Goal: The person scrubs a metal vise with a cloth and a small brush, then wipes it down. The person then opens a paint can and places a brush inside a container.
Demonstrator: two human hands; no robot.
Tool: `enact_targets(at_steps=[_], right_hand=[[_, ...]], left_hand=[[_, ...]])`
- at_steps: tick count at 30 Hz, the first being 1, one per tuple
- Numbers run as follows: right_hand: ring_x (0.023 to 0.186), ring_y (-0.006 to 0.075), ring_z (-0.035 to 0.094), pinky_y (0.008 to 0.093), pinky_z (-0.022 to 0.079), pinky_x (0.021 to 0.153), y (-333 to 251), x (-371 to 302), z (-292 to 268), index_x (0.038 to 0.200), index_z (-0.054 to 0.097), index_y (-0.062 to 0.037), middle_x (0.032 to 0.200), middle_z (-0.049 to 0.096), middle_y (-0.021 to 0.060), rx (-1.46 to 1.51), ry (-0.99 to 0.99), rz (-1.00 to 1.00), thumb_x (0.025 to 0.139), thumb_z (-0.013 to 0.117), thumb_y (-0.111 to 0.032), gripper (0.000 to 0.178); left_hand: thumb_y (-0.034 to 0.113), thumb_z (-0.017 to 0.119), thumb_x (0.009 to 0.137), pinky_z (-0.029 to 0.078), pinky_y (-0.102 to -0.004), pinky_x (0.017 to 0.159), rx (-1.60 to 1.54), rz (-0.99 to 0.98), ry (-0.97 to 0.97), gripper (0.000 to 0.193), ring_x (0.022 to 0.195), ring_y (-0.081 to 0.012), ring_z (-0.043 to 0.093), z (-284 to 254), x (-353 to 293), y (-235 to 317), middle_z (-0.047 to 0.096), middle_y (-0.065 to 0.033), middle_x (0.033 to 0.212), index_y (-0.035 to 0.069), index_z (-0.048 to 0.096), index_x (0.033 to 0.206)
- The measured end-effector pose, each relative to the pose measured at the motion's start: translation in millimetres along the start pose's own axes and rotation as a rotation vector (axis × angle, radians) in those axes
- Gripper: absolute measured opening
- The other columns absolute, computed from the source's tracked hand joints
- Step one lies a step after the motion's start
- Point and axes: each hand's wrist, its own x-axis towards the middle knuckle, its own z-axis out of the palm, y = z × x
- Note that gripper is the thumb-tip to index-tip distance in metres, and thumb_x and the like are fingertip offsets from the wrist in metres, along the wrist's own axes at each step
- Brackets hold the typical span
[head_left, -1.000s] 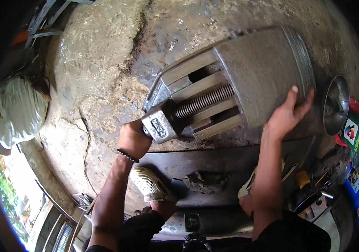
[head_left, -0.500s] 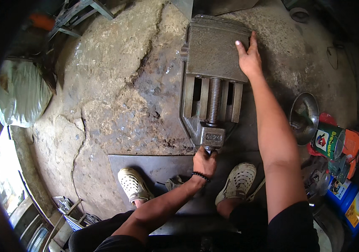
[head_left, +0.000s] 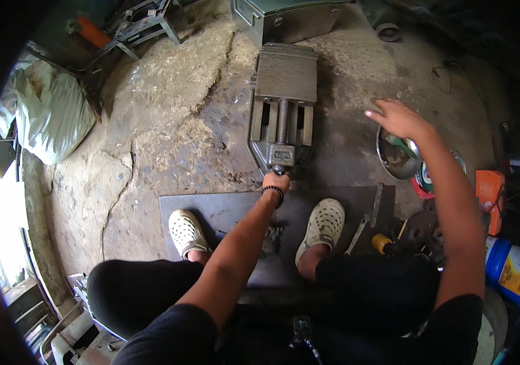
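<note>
A heavy grey machine vise (head_left: 286,76) lies on the floor ahead of me, its threaded screw pointing toward me. My left hand (head_left: 276,180), with a dark bead bracelet on its wrist, is closed around the end of that screw at the vise's near side. The fingers hide most of what they grip. Off to the right and apart from the vise, my right hand (head_left: 399,118) is raised with its fingers apart and nothing in them. Below it sits a round metal bowl (head_left: 388,159) with something green and brown inside, partly covered by the hand and forearm.
A metal box (head_left: 299,25) stands just beyond the vise. Under my feet lies a flat metal sheet (head_left: 242,207) with a wrench (head_left: 356,236) beside my right shoe. At right are an orange box (head_left: 489,194) and a blue bucket (head_left: 519,274). A white plastic bag (head_left: 56,112) is at left.
My right hand has left the vise's right edge and moved right, over toward the bowl. My left hand stays on the screw end. The view has shifted, showing the metal box more fully.
</note>
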Motion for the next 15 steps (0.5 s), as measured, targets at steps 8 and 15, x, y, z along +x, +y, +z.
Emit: enact_targets(at_steps=[8, 15], right_hand=[[0.12, 0.0283, 0.056, 0.0373, 0.041, 0.103, 58, -206, 66, 0.138, 0.05, 0.001, 0.132, 0.058, 0.0187, 0.809, 0.429, 0.181, 0.101, 0.046, -0.047, 0.061], [0.108, 0.0238, 0.06, 0.0353, 0.044, 0.098, 53, -270, 216, 0.134, 0.053, 0.0026, 0.125, 0.062, 0.0175, 1.23, 0.399, 0.468, 0.102, 0.047, -0.044, 0.057]], left_hand=[[0.04, 0.062, 0.087, 0.04, -0.0373, 0.049, -0.238, -0.191, -0.19, 0.033, 0.052, -0.0253, 0.054, -2, 13, -9, 0.059, -0.0098, 0.069, 0.008, 0.06, 0.097], [0.02, 0.051, 0.096, 0.048, -0.0399, 0.065, 0.285, -0.046, -0.315, 0.012, 0.085, -0.0207, 0.064, -71, 47, -60, 0.065, -0.0058, 0.085, 0.02, 0.062, 0.102]])
